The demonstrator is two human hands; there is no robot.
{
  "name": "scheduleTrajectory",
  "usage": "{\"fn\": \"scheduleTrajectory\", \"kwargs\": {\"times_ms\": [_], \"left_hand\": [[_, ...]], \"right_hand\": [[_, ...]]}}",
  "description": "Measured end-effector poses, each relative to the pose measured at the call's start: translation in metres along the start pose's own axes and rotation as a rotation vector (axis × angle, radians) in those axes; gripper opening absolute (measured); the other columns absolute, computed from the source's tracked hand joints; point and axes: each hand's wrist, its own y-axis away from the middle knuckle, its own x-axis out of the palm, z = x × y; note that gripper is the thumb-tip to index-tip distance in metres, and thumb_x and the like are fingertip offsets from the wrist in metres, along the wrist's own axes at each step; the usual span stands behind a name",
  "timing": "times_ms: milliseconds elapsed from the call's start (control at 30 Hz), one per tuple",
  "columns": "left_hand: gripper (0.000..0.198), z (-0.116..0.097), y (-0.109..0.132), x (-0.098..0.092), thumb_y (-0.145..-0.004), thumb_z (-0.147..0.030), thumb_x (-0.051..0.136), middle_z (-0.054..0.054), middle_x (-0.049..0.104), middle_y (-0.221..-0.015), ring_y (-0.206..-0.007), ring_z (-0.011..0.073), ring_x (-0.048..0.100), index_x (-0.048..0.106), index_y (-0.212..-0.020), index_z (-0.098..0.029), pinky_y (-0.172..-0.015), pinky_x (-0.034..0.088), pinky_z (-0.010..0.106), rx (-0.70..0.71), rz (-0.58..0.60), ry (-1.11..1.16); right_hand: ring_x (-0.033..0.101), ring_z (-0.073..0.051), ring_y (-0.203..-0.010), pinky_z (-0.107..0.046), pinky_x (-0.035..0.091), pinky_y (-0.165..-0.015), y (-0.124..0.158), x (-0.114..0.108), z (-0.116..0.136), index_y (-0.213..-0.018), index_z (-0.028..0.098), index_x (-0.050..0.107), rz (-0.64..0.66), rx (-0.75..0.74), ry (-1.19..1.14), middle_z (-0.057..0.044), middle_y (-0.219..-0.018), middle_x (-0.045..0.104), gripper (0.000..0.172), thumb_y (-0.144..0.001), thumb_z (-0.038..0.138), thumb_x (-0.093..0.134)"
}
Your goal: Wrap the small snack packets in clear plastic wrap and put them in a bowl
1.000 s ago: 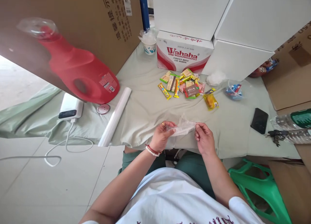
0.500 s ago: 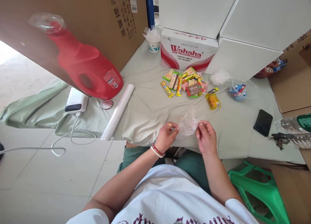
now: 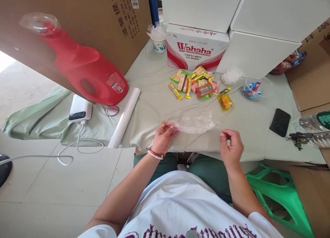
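Observation:
A crumpled piece of clear plastic film or bag [image 3: 197,123] stretches out sideways above the near part of the cloth-covered table. My left hand [image 3: 165,137] pinches its left end between thumb and fingers. Just beyond the film's right end is my right hand [image 3: 231,145], thumb and forefinger closed together and the other fingers curled. A small gap shows between that hand and the film, and I see nothing in its fingers. Farther back lies a pile of wrapped snacks [image 3: 183,82], with a yellow-wrapped snack [image 3: 225,101] at its right.
On the left are a red jug [image 3: 98,71], a white roll [image 3: 125,117] and a white power bank [image 3: 80,109] with its cable. A Wahaha box [image 3: 197,50] and a paper cup [image 3: 158,44] stand behind. A black phone [image 3: 279,122], keys [image 3: 299,139] and bottles lie right.
My hands have moved apart, the left to the left and the right to the right. The film is drawn out longer, and my right fingers appear to have come off it.

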Motion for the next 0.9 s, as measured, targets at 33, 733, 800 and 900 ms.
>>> {"fn": "scheduleTrajectory", "kwargs": {"times_ms": [33,733,800,900], "left_hand": [[0.042,0.000,-0.001,0.000,-0.071,-0.039,0.093,-0.003,0.066,-0.086,-0.082,0.0120,0.067,0.060,-0.088,-0.020,-0.087,0.061,0.035,-0.001,0.013,-0.003],[0.046,0.011,-0.007,0.032,-0.068,-0.052,0.092,0.005,0.073,-0.085,-0.076,0.0135,0.066,0.075,-0.088,-0.014,-0.069,0.056,0.026,-0.170,0.052,-0.052],[0.045,0.008,-0.009,0.028,-0.070,-0.049,0.091,0.009,0.076,-0.096,-0.084,0.0164,0.070,0.076,-0.095,-0.014,-0.071,0.058,0.027,-0.211,0.030,-0.015],[0.038,0.002,-0.010,0.022,-0.077,-0.044,0.087,0.012,0.077,-0.106,-0.092,0.0193,0.073,0.075,-0.098,-0.014,-0.075,0.060,0.030,-0.246,0.027,0.019]], "right_hand": [[0.063,-0.028,-0.102,-0.047,0.051,-0.094,-0.005,0.005,0.005,-0.111,0.029,0.072,0.085,-0.129,0.048,-0.009,-0.108,0.070,0.021,-0.097,0.042,0.063],[0.048,-0.013,-0.056,-0.026,0.042,-0.057,-0.004,0.089,0.045,-0.087,0.022,0.069,0.503,0.524,-0.626,0.004,-0.061,0.055,0.032,-0.082,0.053,0.072],[0.048,-0.013,-0.057,-0.026,0.043,-0.057,-0.008,0.085,0.041,-0.085,0.022,0.067,0.438,0.613,-0.721,0.004,-0.064,0.055,0.033,-0.078,0.054,0.075],[0.051,-0.012,-0.066,-0.025,0.046,-0.065,-0.015,0.079,0.036,-0.087,0.022,0.065,0.298,0.621,-0.775,0.003,-0.076,0.059,0.035,-0.076,0.052,0.079]]}}
